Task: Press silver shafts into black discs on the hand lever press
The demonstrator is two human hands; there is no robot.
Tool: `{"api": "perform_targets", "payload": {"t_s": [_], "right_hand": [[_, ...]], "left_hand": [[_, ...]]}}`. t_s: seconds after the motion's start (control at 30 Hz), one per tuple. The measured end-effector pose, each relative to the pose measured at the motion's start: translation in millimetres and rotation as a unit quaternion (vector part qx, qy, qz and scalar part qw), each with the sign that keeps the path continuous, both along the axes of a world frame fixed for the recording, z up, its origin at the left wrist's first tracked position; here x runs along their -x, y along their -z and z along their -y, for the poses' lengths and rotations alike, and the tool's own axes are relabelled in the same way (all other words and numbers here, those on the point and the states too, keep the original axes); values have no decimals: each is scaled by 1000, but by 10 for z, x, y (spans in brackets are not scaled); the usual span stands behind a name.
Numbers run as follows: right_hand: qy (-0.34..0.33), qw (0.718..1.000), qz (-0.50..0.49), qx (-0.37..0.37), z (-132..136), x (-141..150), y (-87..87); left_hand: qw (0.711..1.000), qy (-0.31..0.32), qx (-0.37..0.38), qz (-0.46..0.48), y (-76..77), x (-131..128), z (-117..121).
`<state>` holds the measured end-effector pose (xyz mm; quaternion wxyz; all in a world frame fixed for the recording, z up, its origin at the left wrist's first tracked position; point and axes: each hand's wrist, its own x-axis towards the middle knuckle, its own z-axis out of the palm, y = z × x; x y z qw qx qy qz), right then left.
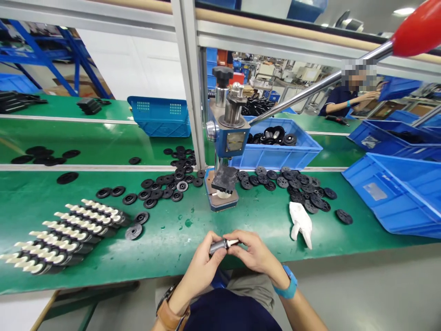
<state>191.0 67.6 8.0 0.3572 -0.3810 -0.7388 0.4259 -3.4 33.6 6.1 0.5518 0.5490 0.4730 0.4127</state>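
Note:
Close to the bench's front edge, my left hand is closed around the body of a small dark grey cylinder with a pointed white tip. The fingers of my right hand pinch its white tip, which points right. To the left stand rows of dark pieces with white tips, packed side by side. A hand press with a black block over its base is just beyond my hands. Black ribbed discs lie left of the press, and flat black discs with holes lie to its right.
A white glove lies on the green bench at right. Behind the press sits a blue bin of black parts; another blue bin tilts at far right. The press lever reaches overhead. Across the bench works another person.

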Motion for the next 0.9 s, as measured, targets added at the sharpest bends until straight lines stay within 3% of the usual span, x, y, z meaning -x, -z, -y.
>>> {"api": "perform_targets", "payload": {"t_s": [0.07, 0.13, 0.23, 0.33, 0.43, 0.57, 0.9], "right_hand": [[65, 997, 30, 24, -246, -98, 0], [179, 982, 59, 31, -613, -297, 5], [341, 930, 129, 37, -1217, -699, 33], [421, 879, 214, 65, -1628, -1009, 101], [438, 849, 281, 90, -1761, -1126, 188], [430, 832, 334, 106, -1703, -1157, 287], [396, 839, 360, 96, -1565, -1334, 448]], "left_hand": [[997, -18, 39, 68, 21, -19, -10], [988, -38, 78, 129, 14, -23, -9], [970, -60, 126, 197, -31, -7, 4], [952, -71, 166, 247, -73, -4, 18], [931, -89, 196, 293, -79, -29, 19], [913, -103, 220, 328, -63, -70, 5], [877, -113, 290, 366, -34, -135, -42]]}}
